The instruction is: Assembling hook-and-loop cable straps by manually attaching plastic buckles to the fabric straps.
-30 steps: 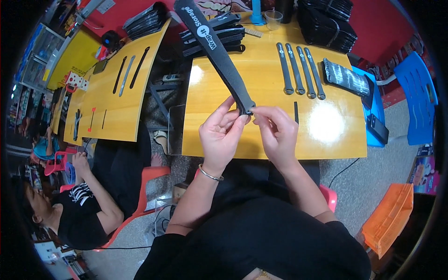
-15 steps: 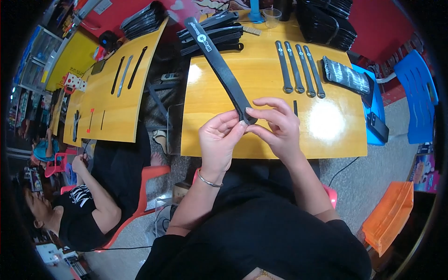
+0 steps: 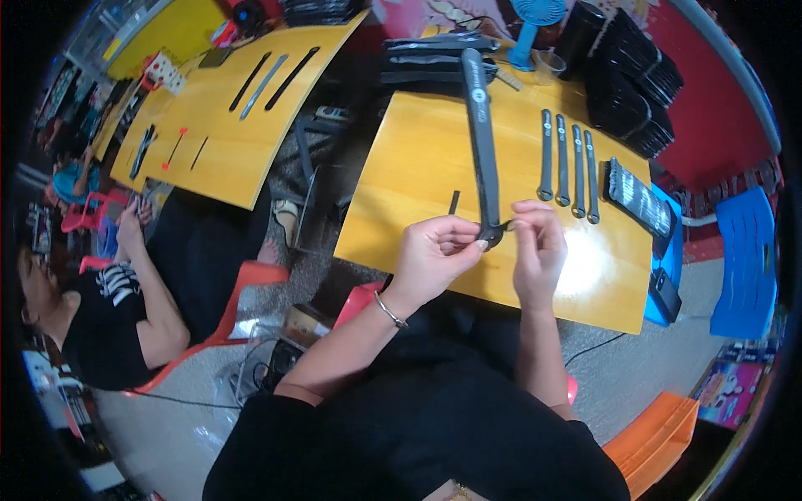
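Observation:
A long dark grey strap (image 3: 484, 159) with pale printing near its top stands almost upright in front of me. My left hand (image 3: 430, 255) is closed on its lower, folded end, thumb against the fingers. Close by on the right, my right hand (image 3: 539, 250) is closed, its fingertips pinching a thin dark piece at that same end; the fingers partly hide it. Several matching straps (image 3: 562, 163) with slotted ends lie side by side on the yellow table (image 3: 401, 167). A short black strip (image 3: 454, 202) rests left of the held strap.
Stacked dark straps (image 3: 434, 63), a blue fan (image 3: 525, 42), a clear cup (image 3: 549, 67) and wrapped black packs (image 3: 631, 92) stand at the back. A plastic-wrapped bundle (image 3: 639, 196) and phone (image 3: 665, 292) are at right. A co-worker (image 3: 125, 309) sits left by another table (image 3: 251, 163).
The strap has swung from leaning left to nearly upright. My right hand has drawn slightly away from my left with a thin end in its fingertips. The whole view has turned.

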